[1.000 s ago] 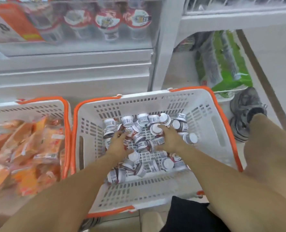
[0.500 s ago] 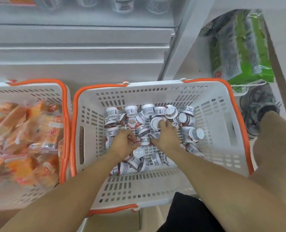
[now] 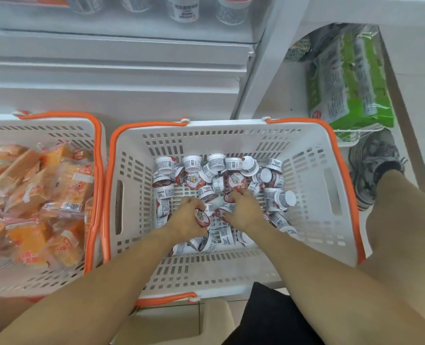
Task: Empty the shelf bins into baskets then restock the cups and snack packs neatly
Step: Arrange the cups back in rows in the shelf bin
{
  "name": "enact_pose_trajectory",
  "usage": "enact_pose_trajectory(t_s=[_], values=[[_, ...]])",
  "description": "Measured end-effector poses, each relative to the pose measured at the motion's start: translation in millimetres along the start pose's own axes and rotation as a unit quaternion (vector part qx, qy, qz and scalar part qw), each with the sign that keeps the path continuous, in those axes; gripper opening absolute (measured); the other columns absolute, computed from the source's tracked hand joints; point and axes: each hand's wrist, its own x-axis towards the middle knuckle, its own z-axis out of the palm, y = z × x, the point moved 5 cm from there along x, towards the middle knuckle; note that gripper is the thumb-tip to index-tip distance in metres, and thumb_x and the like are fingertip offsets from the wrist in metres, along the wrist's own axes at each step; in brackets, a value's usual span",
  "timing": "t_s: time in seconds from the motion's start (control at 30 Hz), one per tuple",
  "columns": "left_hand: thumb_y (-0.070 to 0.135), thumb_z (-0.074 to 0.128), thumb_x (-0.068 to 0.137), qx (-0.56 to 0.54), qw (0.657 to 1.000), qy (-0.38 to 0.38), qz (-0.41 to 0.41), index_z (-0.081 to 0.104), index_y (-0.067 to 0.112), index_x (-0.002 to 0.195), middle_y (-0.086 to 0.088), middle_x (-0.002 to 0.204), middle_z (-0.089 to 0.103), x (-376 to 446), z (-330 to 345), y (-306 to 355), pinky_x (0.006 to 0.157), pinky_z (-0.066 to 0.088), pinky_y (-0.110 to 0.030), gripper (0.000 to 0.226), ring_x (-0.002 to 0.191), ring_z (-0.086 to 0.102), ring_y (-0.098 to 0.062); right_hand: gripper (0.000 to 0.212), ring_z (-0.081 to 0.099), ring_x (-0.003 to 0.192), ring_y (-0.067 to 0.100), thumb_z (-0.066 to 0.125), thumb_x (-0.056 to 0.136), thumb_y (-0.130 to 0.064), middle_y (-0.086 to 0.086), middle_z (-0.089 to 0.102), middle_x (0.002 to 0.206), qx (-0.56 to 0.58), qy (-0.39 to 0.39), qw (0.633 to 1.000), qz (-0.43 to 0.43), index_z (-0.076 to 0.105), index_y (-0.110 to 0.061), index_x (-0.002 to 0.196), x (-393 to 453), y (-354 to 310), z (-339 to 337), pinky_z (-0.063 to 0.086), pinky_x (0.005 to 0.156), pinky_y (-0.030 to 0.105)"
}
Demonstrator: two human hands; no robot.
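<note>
Both hands are sunk in the cup pile inside the middle basket [image 3: 313, 155]. A red-lidded cup [image 3: 202, 217] is held by the left hand [image 3: 185, 221], fingers curled round its rim. The right hand [image 3: 242, 210] is curled over another red-lidded cup [image 3: 222, 212] w/ fingertips dug into the heap; whether that one is truly pinched can't be told, as the palm side is hidden.

Risks, as judged from here:
- Cups lie tumbled on sides & upside down, so if several are scooped at once, one could slip out and roll back, or a foil lid could get dented or peeled by a fingernail.
- The basket floor is slotted; a tilted cup could snag there when pulled.
- If cups are lifted w/o being turned upright, a messy restock is likely.

Counts:
- Baskets: 2 seen, white w/ orange handles, side by side.
- Loose cups in the middle basket: approx. 35-40; exact no. can't be had, many being buried.
- Snack packs [image 3: 57, 195], orange, in the left basket [image 3: 57, 131]: approx. 15-20 visible, partly cut off by the frame edge.
- Cups on the shelf [image 3: 184, 11] above: 4 partly seen.
</note>
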Motion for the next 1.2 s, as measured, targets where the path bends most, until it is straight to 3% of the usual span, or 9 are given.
enact_pose_trajectory(t_s=[0.17,0.3,0.43,0.53,0.67,0.8,0.97,1.07,1.2], values=[[0.015,0.073,0.081,-0.022,0.998,0.062,-0.006,0.05,0.018,0.117,0.001,0.119,0.048,1,9,0,0.073,0.038,-0.024,0.043,0.086,0.052,-0.012,0.039,0.067,0.084,0.024,0.078,0.086,-0.022,0.008,0.071,0.097,0.158,0.011,0.987,0.021,0.068,-0.013,0.123,-6,24,-5,0.057,0.083,0.036],[0.022,0.072,0.083,-0.035,0.995,0.092,-0.015,0.052,0.021,0.123,0.002,0.121,0.047,5,8,6,0.08,0.042,-0.025,0.045,0.09,0.053,-0.011,0.027,0.064,0.079,0.006,0.075,0.09,-0.017,-0.001,0.07,0.095,0.229,0.026,0.973,0.005,0.073,-0.009,0.116,-8,29,-5,0.054,0.078,0.017],[0.047,0.074,0.082,0.008,0.998,0.063,0.009,0.05,0.026,0.135,0.003,0.118,0.05,10,14,20,0.087,0.04,-0.023,0.062,0.104,0.05,-0.013,0.019,0.072,0.091,0.02,0.07,0.092,-0.009,0.008,0.076,0.1,0.284,0.008,0.959,0.009,0.076,-0.008,0.11,-9,30,7,0.06,0.088,0.039],[0.054,0.071,0.084,0.054,0.998,0.031,0.019,0.055,0.027,0.137,0.013,0.097,0.05,14,17,25,0.098,0.045,-0.033,0.062,0.121,0.051,-0.021,0.017,0.074,0.093,0.021,0.071,0.091,-0.004,0.009,0.077,0.101,0.324,-0.023,0.946,0.003,0.077,-0.007,0.107,-12,33,11,0.061,0.086,0.038],[0.05,0.076,0.081,0.045,0.998,0.025,0.02,0.073,0.028,0.113,0.001,0.108,0.056,17,17,21,0.078,0.045,-0.03,0.038,0.096,0.058,-0.016,0.015,0.074,0.09,0.023,0.067,0.091,0.003,0.015,0.075,0.103,0.392,-0.056,0.918,0.035,0.076,-0.002,0.103,-10,34,6,0.062,0.084,0.036],[0.034,0.085,0.077,-0.081,0.996,0.022,-0.024,0.071,0.018,0.091,0.006,0.1,0.065,9,13,9,0.079,0.048,-0.022,0.025,0.092,0.06,-0.008,0.026,0.069,0.092,0.019,0.065,0.094,-0.013,0.006,0.073,0.109,0.218,0.079,0.972,0.025,0.07,-0.01,0.119,6,36,-12,0.057,0.09,0.036],[0.027,0.083,0.08,-0.233,0.965,0.05,-0.105,0.065,0.008,0.101,-0.004,0.098,0.069,0,-4,-1,0.058,0.044,-0.009,0.033,0.079,0.063,-0.008,0.051,0.064,0.105,0.03,0.068,0.094,-0.03,0.012,0.068,0.112,0.029,0.021,0.999,0.021,0.05,-0.01,0.138,17,20,1,0.054,0.085,0.039],[0.031,0.08,0.083,-0.248,0.957,0.072,-0.132,0.06,0.01,0.098,-0.004,0.099,0.068,-4,-13,-6,0.059,0.041,-0.012,0.034,0.078,0.06,-0.007,0.051,0.067,0.094,0.028,0.073,0.091,-0.028,0.01,0.069,0.095,0.044,0.031,0.997,0.049,0.05,-0.01,0.133,18,18,4,0.054,0.076,0.036],[0.038,0.081,0.081,-0.239,0.958,0.084,-0.133,0.061,0.009,0.107,-0.004,0.103,0.069,-13,-26,-5,0.062,0.043,-0.015,0.043,0.086,0.063,-0.011,0.017,0.07,0.081,0.026,0.07,0.089,-0.016,0.008,0.074,0.093,-0.012,0.036,0.997,0.071,0.075,-0.009,0.104,19,17,-9,0.06,0.074,0.037]])
